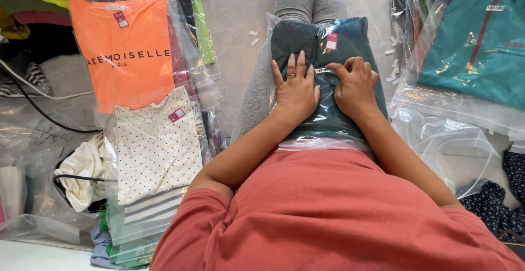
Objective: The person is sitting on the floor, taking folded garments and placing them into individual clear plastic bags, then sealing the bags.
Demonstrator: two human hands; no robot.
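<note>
Pressure is being applied w/ left hand (296,88), fingers spread flat, gripping nothing, on clear plastic bag of folded dark-teal garment (322,79), while small white barcode sticker (322,70) is pinched by right hand (355,85).

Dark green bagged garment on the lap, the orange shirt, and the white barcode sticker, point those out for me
dark green bagged garment (298,38): head view, upper left of the folded fabric.
orange shirt (131,77): head view, lower chest area.
white barcode sticker (321,70): head view, its middle, between left hand (296,88) and right hand (355,85).
</note>
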